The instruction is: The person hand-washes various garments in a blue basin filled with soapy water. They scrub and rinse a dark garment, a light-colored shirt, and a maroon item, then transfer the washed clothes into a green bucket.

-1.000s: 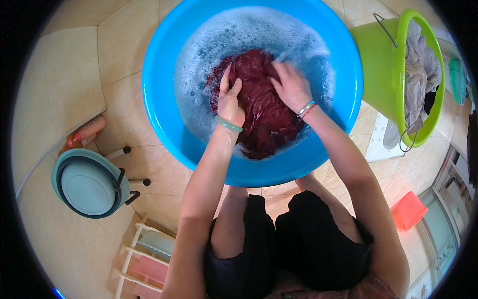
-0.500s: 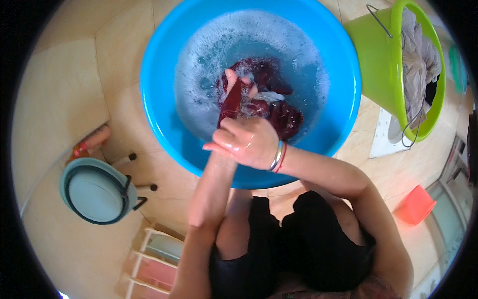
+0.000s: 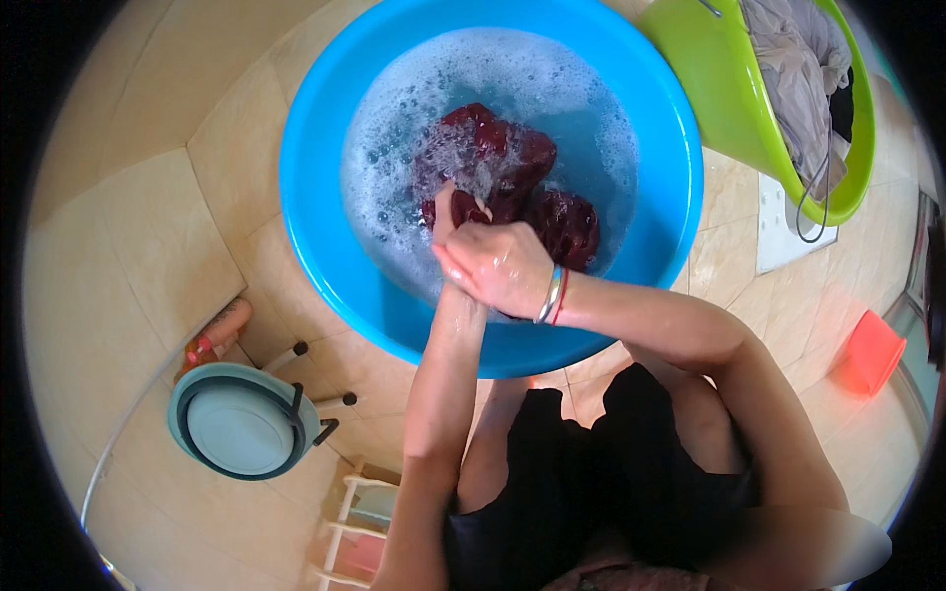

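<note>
Dark red wet cloth (image 3: 507, 158) lies bunched in foamy water inside a large blue basin (image 3: 301, 187). My left hand (image 3: 446, 210) reaches into its near side, thumb and fingertips around a fold, with the palm mostly hidden. Crossing over my left wrist, my right hand (image 3: 501, 264) is closed in a fist, a bracelet and red cord on its wrist. It grips the cloth's near end, though its fingers hide most of what they hold. Another lump of the same cloth (image 3: 567, 229) sits just right of the hands.
A lime-green bucket (image 3: 714, 89) with greyish cloth (image 3: 803, 84) stands right of the basin, near a white floor plate (image 3: 783, 231). Farther right is a coral-coloured container (image 3: 872, 353). On the left are a pale blue-grey folding basin (image 3: 241, 433) and a white rack (image 3: 345, 527).
The stretched red strip between my hands has slackened, and the cloth now bunches higher beyond them. My right hand has shifted slightly right. The whole view has tilted a little.
</note>
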